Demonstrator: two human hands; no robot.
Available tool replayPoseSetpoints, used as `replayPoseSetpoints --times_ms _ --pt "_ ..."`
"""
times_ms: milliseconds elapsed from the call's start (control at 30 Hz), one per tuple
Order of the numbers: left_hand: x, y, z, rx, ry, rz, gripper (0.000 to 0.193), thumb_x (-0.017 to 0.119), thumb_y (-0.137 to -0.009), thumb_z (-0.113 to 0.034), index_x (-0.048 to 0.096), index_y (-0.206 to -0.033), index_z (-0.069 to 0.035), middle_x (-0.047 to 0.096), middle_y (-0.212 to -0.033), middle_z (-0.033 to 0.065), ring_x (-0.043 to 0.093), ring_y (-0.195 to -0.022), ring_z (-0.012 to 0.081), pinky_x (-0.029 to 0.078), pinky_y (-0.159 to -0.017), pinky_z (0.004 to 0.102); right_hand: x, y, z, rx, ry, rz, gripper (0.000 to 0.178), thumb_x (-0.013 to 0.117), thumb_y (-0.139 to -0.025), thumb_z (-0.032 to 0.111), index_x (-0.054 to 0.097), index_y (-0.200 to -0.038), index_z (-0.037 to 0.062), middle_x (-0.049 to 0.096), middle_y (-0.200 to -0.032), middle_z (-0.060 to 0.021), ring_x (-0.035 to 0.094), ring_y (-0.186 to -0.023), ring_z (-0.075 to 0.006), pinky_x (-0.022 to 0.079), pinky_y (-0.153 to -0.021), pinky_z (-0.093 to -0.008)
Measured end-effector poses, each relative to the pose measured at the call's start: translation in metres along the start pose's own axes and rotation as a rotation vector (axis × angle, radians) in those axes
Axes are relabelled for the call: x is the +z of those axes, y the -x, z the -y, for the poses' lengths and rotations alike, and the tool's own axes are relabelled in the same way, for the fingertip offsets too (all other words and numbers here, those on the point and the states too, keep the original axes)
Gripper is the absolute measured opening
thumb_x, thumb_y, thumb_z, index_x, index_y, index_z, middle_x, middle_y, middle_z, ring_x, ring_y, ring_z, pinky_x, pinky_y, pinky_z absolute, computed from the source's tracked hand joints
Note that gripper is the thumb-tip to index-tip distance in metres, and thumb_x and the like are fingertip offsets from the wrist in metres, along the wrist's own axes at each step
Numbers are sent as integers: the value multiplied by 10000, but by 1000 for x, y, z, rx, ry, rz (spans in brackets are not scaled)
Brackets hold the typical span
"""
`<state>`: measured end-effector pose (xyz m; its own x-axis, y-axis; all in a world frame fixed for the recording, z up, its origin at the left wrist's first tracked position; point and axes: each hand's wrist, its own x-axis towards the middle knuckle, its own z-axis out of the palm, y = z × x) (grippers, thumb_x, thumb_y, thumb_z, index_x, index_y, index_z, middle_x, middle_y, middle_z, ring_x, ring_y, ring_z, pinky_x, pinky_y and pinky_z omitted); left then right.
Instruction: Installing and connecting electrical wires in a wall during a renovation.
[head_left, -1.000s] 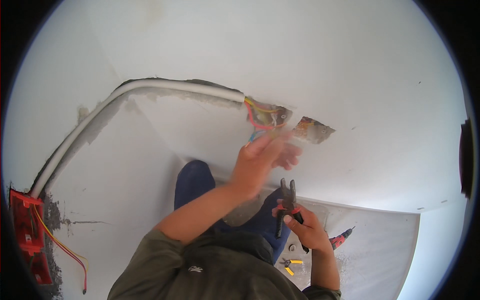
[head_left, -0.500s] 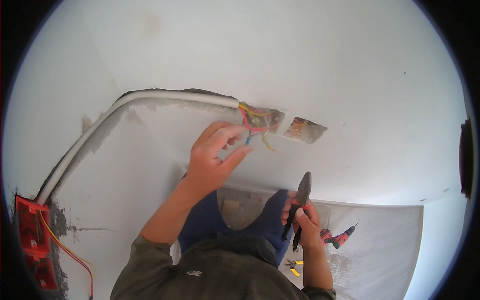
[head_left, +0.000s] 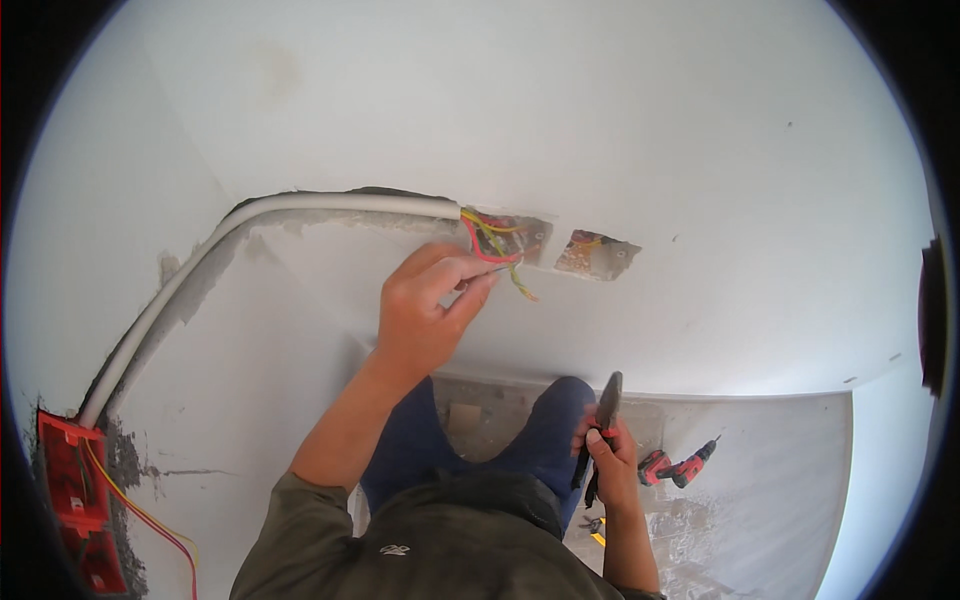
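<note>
My left hand (head_left: 425,305) is raised to the wall, thumb and fingertips pinched together on electrical wires. A red wire (head_left: 488,256) loops out of the recessed box (head_left: 535,237) to these fingertips; the ends in the pinch are mostly hidden. Just beside the fingers, a twisted yellow-green wire (head_left: 523,287) hangs loose. My right hand (head_left: 612,465), lower and to the right near my knee, is closed round a pair of pliers (head_left: 609,398). Their dark jaws point up, and the handles are black with red near the joint.
A white conduit (head_left: 330,203) curves along a chased groove to red wall boxes (head_left: 75,475) at lower left, where red and yellow wires (head_left: 150,512) trail out. Right of the work sits a second recess (head_left: 598,256). A red-black cordless drill (head_left: 690,466) and yellow-handled tool (head_left: 597,533) lie on the floor.
My left thumb and fingers have come together on the wires; the blue wire seen at them before is now mostly hidden. My right hand and the pliers sit slightly lower.
</note>
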<state>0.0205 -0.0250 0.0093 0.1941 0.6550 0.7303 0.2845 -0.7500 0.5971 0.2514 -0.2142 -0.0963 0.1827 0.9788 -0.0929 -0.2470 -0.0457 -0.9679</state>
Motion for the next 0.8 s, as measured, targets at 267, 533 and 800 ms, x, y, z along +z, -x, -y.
replayPoseSetpoints --times_ms 267,533,800 --pt "-8 5 -3 15 137 -119 198 683 -816 32 673 -1012 7 648 -931 112 642 -785 202 544 -681 290 50 -29 101 -326 216 192 252 594 -959 243 587 -967 -8 533 -811 -37 504 -731 -108 409 -679 -248" --pt "-33 -33 -4 279 40 206 206 650 -857 19 681 -1059 -3 686 -996 132 669 -900 267 535 -760 337 106 -59 158 -450 176 254 229 560 -969 186 614 -1054 -20 503 -770 8 431 -713 -74 356 -653 -215" --pt "-37 -21 9 218 -8 151 274 642 -807 60 710 -1029 -86 683 -987 123 666 -914 282 545 -751 356 126 -69 155 -689 506 25 208 582 -930 46 624 -1131 8 515 -743 -16 443 -675 -85 380 -617 -216"
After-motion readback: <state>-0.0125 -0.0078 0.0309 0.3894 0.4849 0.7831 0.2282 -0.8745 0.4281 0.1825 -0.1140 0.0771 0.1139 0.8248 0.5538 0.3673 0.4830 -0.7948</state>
